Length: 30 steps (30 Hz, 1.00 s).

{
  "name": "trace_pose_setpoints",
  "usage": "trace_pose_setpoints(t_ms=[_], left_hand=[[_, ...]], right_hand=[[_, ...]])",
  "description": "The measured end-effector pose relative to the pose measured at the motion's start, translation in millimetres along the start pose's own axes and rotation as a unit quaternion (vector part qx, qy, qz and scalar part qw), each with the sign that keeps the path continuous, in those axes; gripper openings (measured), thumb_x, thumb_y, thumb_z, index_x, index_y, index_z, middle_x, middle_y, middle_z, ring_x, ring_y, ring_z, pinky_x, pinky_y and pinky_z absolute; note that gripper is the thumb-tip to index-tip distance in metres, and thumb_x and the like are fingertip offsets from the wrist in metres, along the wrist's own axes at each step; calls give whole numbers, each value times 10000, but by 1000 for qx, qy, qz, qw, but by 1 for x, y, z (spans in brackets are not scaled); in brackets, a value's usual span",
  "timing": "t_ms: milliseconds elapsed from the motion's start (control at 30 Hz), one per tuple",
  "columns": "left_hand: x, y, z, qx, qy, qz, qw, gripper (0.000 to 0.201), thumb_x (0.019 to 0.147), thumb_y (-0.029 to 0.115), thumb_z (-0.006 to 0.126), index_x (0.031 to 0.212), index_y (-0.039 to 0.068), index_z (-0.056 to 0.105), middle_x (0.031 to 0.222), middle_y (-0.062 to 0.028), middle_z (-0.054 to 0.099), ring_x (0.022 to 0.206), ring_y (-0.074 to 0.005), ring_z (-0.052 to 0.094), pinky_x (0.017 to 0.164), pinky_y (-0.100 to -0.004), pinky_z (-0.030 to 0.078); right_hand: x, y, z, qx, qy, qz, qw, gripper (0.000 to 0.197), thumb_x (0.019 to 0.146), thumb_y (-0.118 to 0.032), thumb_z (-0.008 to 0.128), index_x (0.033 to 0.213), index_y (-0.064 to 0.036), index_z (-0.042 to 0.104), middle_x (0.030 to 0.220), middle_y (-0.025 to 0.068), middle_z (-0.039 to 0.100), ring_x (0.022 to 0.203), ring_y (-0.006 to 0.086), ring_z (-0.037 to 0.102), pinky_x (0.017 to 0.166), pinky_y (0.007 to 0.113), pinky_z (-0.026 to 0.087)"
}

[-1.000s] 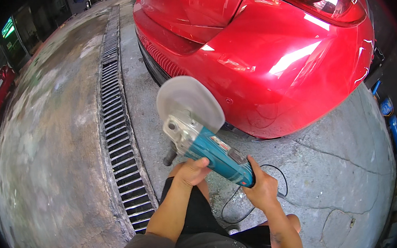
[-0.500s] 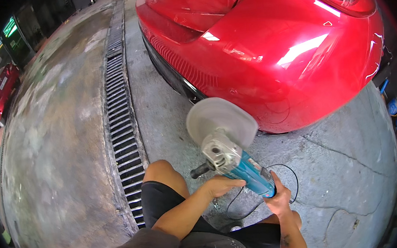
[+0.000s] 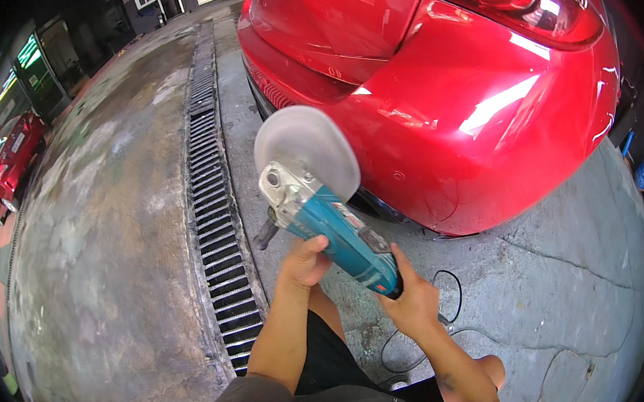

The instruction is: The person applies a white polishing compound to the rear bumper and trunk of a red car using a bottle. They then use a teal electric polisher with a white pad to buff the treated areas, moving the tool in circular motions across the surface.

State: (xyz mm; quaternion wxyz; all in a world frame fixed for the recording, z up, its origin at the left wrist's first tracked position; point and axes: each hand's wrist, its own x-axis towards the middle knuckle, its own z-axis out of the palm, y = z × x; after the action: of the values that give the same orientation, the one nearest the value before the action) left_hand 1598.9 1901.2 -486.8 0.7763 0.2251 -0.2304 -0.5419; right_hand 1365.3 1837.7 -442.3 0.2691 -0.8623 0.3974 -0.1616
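The polisher [image 3: 340,234] is gripped by left hand [image 3: 304,262] and right hand [image 3: 413,300], its pad [image 3: 309,145] held near the glossy bumper [image 3: 440,152]; finished and remaining areas cannot be told apart.

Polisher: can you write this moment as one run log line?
left hand: holding polisher body | right hand: gripping its rear end | polishing pad: by red car bumper, contact unclear

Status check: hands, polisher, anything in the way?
Left hand on polisher body, right hand gripping its rear end. Pad at car's bumper, contact unclear. Cord looped on floor by right hand.
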Motion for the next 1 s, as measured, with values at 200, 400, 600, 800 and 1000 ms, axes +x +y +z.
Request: trace_pose_setpoints(t_ms=[200,400,600,800,1000], left_hand=[[-2,-49,11,110,-77,-98,986,818,801,134,924,1511,34,530,1411,-127,674,1339,-291,627,1154,-482,491],[-1,-59,37,55,-144,-105,983,863,791,59,911,1544,-3,494,1528,-158,593,1386,-298,597,1200,-483,455],[-6,-48,33,103,-36,-79,991,818,757,23,934,1487,28,565,1424,-108,664,1333,-255,629,1174,-450,483],[-2,-136,75,311,-94,-128,937,687,812,201,954,1408,50,649,1368,-72,702,1244,-199,663,1116,-400,520],[15,-188,118,455,-79,-185,868,745,807,339,956,1435,78,651,1446,-92,672,1306,-221,627,1138,-384,476]], right_hand=[[-51,61,-1,-5,152,-15,988,1054,714,-119,880,1653,-164,402,1114,241,762,964,438,760,844,487,604],[-65,79,3,34,133,19,990,1061,687,-93,865,1646,-168,417,1122,236,759,992,444,750,873,487,600],[-33,97,20,37,128,-44,990,938,700,-74,851,1574,-90,509,1131,254,745,1012,468,735,899,490,589],[-43,164,51,266,231,12,936,732,813,-31,773,1507,-67,543,1214,179,747,1130,319,732,1002,417,560],[-45,259,67,366,139,5,920,657,855,4,749,1468,-2,510,1313,154,688,1202,274,664,1068,405,519]])
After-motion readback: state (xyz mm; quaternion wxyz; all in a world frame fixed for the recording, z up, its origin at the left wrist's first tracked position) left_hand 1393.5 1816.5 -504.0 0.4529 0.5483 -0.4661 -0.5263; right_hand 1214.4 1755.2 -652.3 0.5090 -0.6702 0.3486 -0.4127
